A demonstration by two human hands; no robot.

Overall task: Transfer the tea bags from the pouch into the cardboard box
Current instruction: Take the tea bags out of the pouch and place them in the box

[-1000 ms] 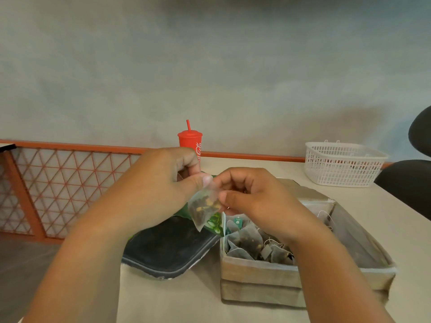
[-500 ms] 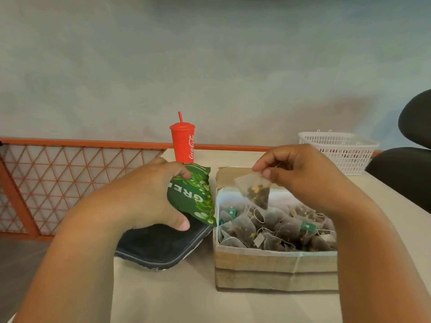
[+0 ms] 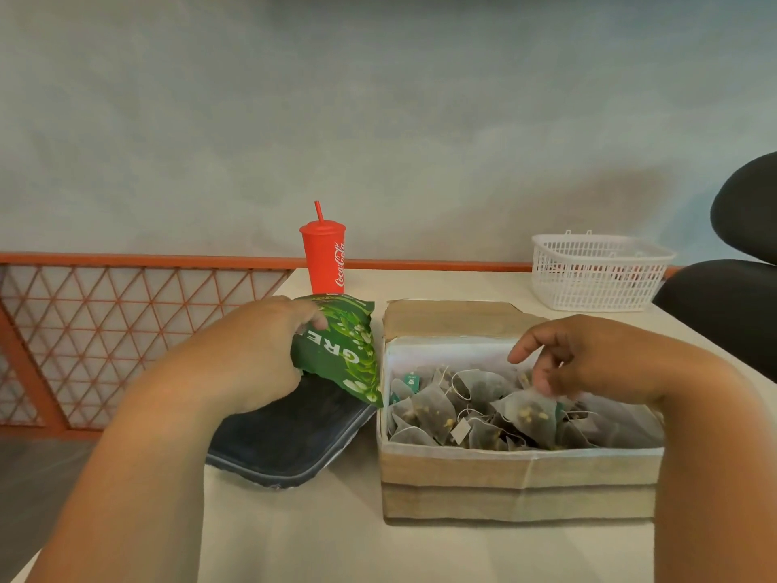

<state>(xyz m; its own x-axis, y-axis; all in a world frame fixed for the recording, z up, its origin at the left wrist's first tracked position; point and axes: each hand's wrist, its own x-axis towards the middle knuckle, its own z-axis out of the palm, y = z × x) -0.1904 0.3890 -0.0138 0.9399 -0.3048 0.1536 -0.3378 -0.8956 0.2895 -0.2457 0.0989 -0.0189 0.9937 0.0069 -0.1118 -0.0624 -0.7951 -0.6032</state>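
Note:
My left hand (image 3: 252, 355) grips the green tea pouch (image 3: 340, 351), holding it tilted just left of the cardboard box (image 3: 517, 486). The box stands open on the table, lined in white, with several mesh tea bags (image 3: 521, 410) and their strings and tags piled inside. My right hand (image 3: 588, 355) hovers over the right half of the box, its fingers loosely spread and pointing down, with the fingertips close to the top tea bag. I see no bag pinched between those fingers.
A dark blue tray (image 3: 290, 439) lies under the pouch, left of the box. A red cup with a straw (image 3: 323, 256) stands at the table's far edge. A white plastic basket (image 3: 597, 271) sits far right, beside a black chair (image 3: 731, 296). An orange lattice railing (image 3: 105, 330) runs along the left.
My right hand carried a tea bag from the pouch over the box, lowered it and let it go among the others. My left hand kept hold of the pouch.

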